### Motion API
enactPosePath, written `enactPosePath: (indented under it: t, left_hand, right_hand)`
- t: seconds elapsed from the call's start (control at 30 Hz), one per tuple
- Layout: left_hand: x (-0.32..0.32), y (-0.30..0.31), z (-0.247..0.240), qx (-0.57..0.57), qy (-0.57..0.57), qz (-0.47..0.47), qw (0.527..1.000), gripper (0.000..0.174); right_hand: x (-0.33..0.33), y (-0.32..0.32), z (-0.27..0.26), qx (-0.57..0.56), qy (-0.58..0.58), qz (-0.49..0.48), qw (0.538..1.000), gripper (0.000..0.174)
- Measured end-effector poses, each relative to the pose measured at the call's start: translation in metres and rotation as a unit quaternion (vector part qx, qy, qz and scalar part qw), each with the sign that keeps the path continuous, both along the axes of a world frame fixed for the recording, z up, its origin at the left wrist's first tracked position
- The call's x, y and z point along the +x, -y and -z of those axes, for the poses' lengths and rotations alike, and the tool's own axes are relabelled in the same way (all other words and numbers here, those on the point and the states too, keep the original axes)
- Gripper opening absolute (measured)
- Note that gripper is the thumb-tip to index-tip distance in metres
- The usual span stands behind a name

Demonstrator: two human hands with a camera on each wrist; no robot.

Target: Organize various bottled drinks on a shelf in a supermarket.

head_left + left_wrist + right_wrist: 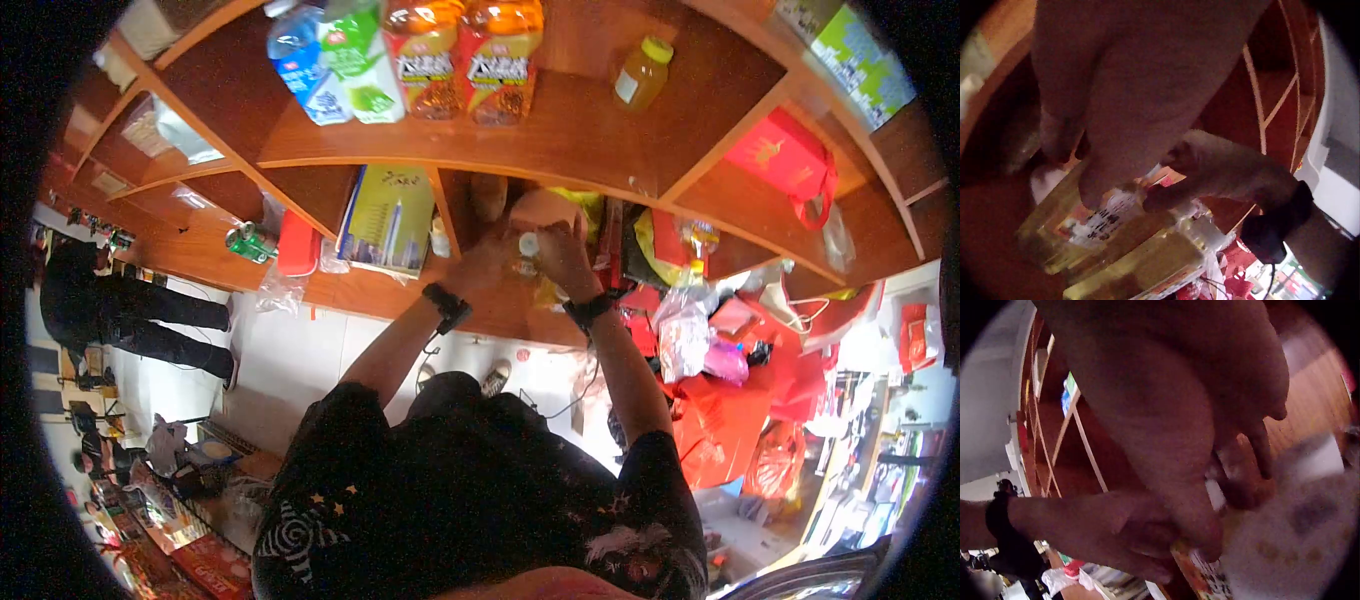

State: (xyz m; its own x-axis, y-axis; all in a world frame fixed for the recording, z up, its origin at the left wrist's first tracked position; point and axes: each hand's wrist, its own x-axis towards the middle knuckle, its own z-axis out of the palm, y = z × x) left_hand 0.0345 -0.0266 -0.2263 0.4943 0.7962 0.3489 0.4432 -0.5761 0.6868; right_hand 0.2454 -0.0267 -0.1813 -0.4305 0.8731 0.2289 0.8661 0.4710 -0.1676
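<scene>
Both hands are inside a lower shelf compartment. A clear bottle of yellow liquid (pixel 1107 219) with a printed label lies slanted under them in the left wrist view. My left hand (pixel 483 268) grips it, thumb and fingers against the label. From the other side my right hand (pixel 565 258) holds the same bottle near its upper end, its fingers bent down over it in the right wrist view. A white round cap (pixel 528 243) shows between the hands in the head view. A second yellow bottle (pixel 1141 262) lies alongside, partly overlapped.
Drink bottles (pixel 430 65) and a small yellow-capped bottle (pixel 642 75) stand on the shelf above. Left of the hands are upright notebooks (pixel 388 220), a red box (pixel 298 243) and green cans (pixel 250 242). Red bags (pixel 725 420) crowd the right. A person (pixel 140 310) stands far left.
</scene>
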Motion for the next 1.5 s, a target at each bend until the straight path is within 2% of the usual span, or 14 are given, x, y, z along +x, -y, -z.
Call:
enactPosePath:
  t: [0.07, 0.13, 0.2, 0.23, 0.33, 0.43, 0.53, 0.57, 0.6, 0.8, 0.9, 1.2, 1.4, 1.5]
  left_hand:
    - [-0.011, 0.005, -0.023, 0.040, -0.012, -0.006, 0.999, 0.043]
    - [-0.027, 0.013, -0.069, 0.070, -0.023, -0.001, 0.997, 0.041]
    - [-0.044, 0.018, -0.153, 0.036, -0.039, 0.023, 0.998, 0.033]
    - [-0.045, 0.018, -0.183, 0.033, -0.050, -0.005, 0.998, 0.026]
    - [-0.061, 0.040, -0.291, 0.070, -0.110, -0.089, 0.987, 0.023]
    - [-0.076, -0.005, -0.304, 0.185, 0.005, -0.116, 0.976, 0.025]
    - [-0.066, -0.041, -0.331, 0.247, 0.092, -0.119, 0.957, 0.028]
    - [-0.061, -0.039, -0.347, 0.184, 0.092, -0.116, 0.972, 0.031]
    - [-0.059, -0.041, -0.355, 0.223, 0.075, -0.121, 0.964, 0.033]
    - [-0.068, -0.048, -0.347, 0.345, 0.020, -0.106, 0.932, 0.065]
    - [-0.074, -0.030, -0.350, 0.284, -0.022, -0.048, 0.957, 0.075]
    - [-0.086, 0.021, -0.324, 0.309, -0.020, -0.001, 0.951, 0.086]
    - [-0.102, 0.101, -0.301, 0.179, -0.061, 0.031, 0.981, 0.083]
    - [-0.101, 0.103, -0.251, 0.101, -0.050, 0.048, 0.992, 0.075]
  right_hand:
    - [-0.004, 0.005, -0.017, 0.046, -0.040, -0.013, 0.998, 0.052]
    - [-0.007, 0.006, -0.079, -0.094, -0.198, -0.058, 0.974, 0.052]
    - [-0.014, 0.019, -0.167, -0.146, -0.272, -0.056, 0.950, 0.049]
    - [-0.018, 0.016, -0.191, -0.196, -0.370, -0.079, 0.905, 0.048]
    - [-0.032, 0.013, -0.265, -0.014, -0.341, -0.049, 0.939, 0.049]
    - [-0.048, -0.032, -0.297, 0.094, -0.418, -0.028, 0.903, 0.052]
    - [-0.062, -0.096, -0.306, 0.180, -0.333, -0.013, 0.925, 0.056]
    - [-0.066, -0.108, -0.308, 0.111, -0.366, -0.053, 0.922, 0.073]
    - [-0.070, -0.116, -0.303, 0.148, -0.323, -0.013, 0.934, 0.072]
    - [-0.073, -0.073, -0.299, 0.170, -0.363, -0.072, 0.914, 0.064]
    - [-0.079, -0.018, -0.306, 0.179, -0.356, -0.072, 0.914, 0.055]
    - [-0.099, 0.080, -0.314, 0.291, -0.240, -0.031, 0.925, 0.041]
    - [-0.110, 0.161, -0.299, 0.078, -0.218, 0.087, 0.969, 0.049]
    - [-0.110, 0.151, -0.232, 0.056, -0.245, 0.065, 0.966, 0.043]
